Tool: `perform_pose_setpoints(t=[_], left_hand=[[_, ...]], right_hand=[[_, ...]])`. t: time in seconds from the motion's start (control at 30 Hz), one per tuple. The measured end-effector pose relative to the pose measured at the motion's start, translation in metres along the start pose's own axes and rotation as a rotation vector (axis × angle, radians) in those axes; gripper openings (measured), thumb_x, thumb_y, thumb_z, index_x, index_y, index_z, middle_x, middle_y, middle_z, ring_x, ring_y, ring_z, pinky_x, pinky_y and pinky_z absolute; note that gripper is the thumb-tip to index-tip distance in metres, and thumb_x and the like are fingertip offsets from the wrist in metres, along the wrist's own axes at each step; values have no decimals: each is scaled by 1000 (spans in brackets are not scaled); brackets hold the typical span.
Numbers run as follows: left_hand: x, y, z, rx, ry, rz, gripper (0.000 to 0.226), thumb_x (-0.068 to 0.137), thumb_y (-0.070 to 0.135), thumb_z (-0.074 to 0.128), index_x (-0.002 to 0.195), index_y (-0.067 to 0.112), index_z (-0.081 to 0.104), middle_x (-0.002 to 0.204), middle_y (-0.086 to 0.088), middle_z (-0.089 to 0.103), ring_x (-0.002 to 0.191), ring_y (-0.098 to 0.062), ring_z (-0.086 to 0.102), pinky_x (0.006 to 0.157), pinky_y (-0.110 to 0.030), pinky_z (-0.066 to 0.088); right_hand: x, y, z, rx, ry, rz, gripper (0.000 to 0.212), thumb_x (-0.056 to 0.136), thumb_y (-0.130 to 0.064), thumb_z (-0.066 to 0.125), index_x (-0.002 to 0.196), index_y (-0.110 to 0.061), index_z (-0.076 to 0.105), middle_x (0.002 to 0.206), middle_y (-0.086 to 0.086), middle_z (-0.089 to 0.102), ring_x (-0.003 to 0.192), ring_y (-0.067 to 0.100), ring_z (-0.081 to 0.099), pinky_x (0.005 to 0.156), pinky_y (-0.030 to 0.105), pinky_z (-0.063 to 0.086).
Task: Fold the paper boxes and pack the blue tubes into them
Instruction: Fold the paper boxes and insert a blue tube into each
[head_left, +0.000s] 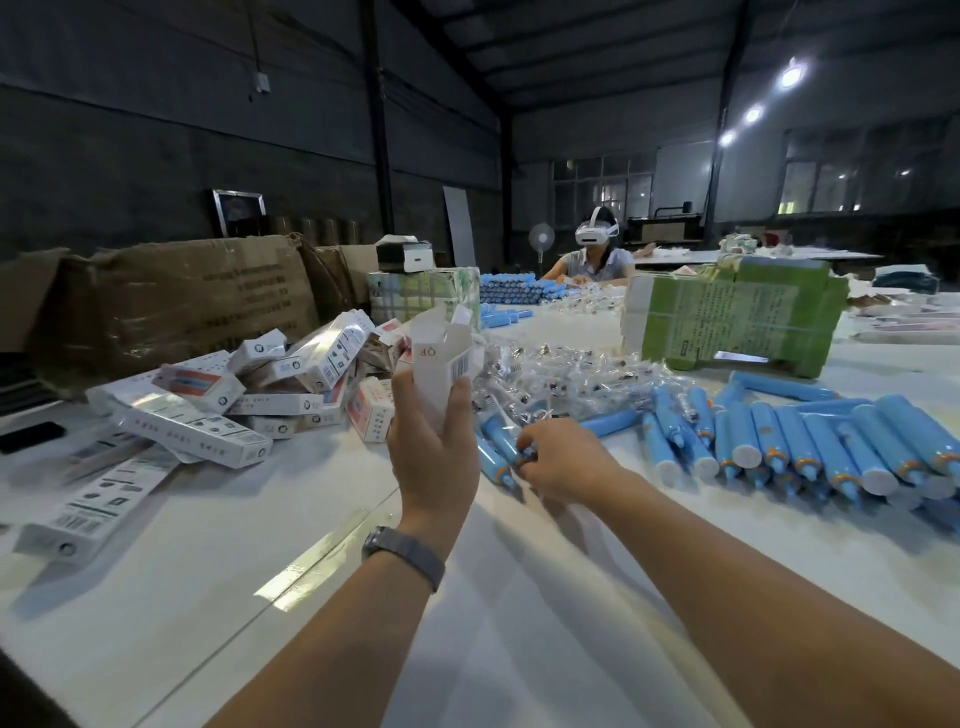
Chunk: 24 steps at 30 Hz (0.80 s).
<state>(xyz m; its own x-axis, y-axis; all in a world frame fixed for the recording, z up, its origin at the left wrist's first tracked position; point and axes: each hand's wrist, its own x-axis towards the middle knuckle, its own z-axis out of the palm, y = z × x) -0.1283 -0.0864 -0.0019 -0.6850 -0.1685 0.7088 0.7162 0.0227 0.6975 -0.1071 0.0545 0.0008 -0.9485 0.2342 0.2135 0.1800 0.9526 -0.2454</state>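
White and long, the desk (208, 545) fills a dim warehouse hall. Above its middle the left hand (434, 457) grips a half-folded paper box (441, 364), held upright with the top flaps open. Just right of that box, the right hand (558, 460) curls its fingers round the orange-capped end of a blue tube (496, 447) lying on the desk. Further right of the box lies a row of blue tubes (810, 441); left of it, a heap of packed boxes (249, 395). Beyond it, clear packets (561, 374).
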Motion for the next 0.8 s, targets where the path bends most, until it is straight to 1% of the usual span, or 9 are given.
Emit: perform_pose_setpoints(t=[0.1,0.23,0.3,0.33,0.43,0.5,0.57,0.7,0.8], left_hand=[[-2,-1,2,20,-19,27,30,98,32,59,120,17,45,114,9,54,96,-7,54,69,-2,47],[-6,5,3,-3,-48,57,24,98,33,59,114,26,43,108,11,55,91,4,51,71,-3,47],[-7,6,3,-23,-68,57,25,96,36,58,114,28,42,106,17,55,96,13,54,71,-4,48],[-7,6,3,-30,-76,54,26,96,37,58,115,27,43,108,14,57,98,12,55,71,-4,48],[-8,5,4,-36,-82,52,25,95,39,58,113,28,43,115,2,60,98,-8,59,73,-9,52],[-8,5,5,-33,-81,60,26,96,38,59,114,26,45,115,3,59,99,-11,58,75,-10,52],[-8,7,5,-25,-83,60,27,97,34,59,117,21,46,113,8,60,99,-7,58,76,-10,52],[-8,10,5,-28,-106,69,24,97,33,60,115,28,44,102,45,54,98,20,53,74,-7,51],[-8,12,4,-37,-120,74,26,94,37,57,114,27,44,102,47,54,97,18,54,78,-17,53]], right_hand=[[1,7,-1,84,43,44,19,86,-17,60,101,-21,70,105,5,70,101,24,63,76,26,46],[-1,11,1,184,10,82,43,90,-26,59,132,-19,55,122,8,64,109,28,59,87,31,46],[2,13,3,174,-28,85,37,89,-23,54,125,-16,62,124,8,64,111,30,59,91,33,48],[3,15,3,139,-50,77,32,90,-25,53,119,-18,65,122,8,65,111,31,59,90,35,49],[3,18,7,-20,-55,56,28,93,-41,51,116,-29,61,117,8,63,111,31,59,80,35,46],[2,18,9,-90,7,58,28,94,-43,51,117,-32,63,115,5,64,107,29,61,74,33,42],[2,16,9,-114,77,60,21,94,-35,55,111,-31,67,110,4,67,100,28,63,69,31,41],[-1,14,8,-182,115,46,21,91,-22,54,110,-23,64,112,7,64,103,31,62,71,32,40],[-3,18,5,-189,90,65,23,92,-13,51,107,-25,64,113,5,63,103,29,62,72,33,41]])
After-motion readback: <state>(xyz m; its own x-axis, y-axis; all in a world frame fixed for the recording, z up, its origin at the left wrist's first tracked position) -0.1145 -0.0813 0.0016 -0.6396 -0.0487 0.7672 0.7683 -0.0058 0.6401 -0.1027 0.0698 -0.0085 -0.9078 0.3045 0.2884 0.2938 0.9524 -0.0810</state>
